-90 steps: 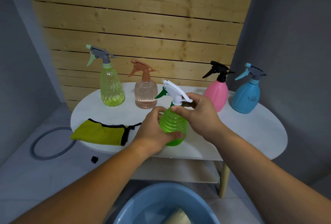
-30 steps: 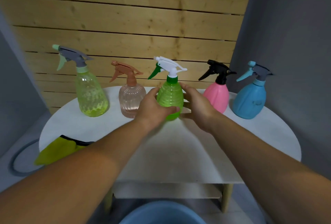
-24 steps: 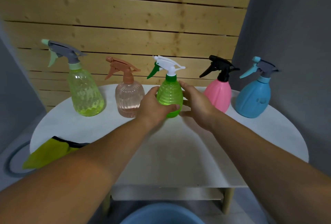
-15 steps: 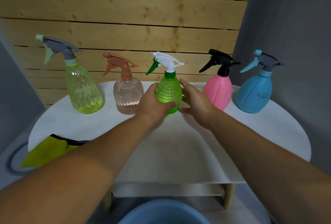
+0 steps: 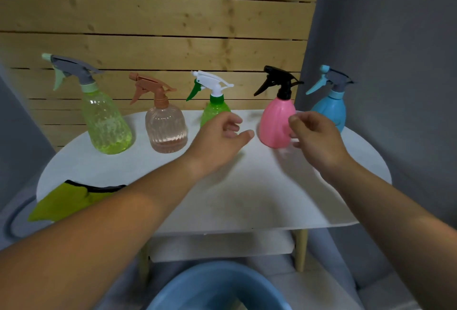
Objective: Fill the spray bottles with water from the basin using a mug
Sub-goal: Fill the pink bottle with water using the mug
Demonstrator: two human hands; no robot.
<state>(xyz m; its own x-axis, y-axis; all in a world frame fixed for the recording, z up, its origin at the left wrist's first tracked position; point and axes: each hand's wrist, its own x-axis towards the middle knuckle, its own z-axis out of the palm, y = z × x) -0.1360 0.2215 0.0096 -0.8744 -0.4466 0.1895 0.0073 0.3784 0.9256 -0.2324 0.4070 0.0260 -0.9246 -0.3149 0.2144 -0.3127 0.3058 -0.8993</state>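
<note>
One bottle (image 5: 275, 124) between left hand (image 5: 218, 140), right hand (image 5: 317, 140)

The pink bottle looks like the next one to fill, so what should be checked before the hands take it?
1. Left hand holds nothing: ok.
2. Right hand holds nothing: ok.
3. Pink bottle upright on the table: ok.
4. Its black spray head removed for filling: not ok, it is on.
5. Mug within sight: not ok, none visible.
6. Water in the basin: cannot tell, only its rim shows.
</note>
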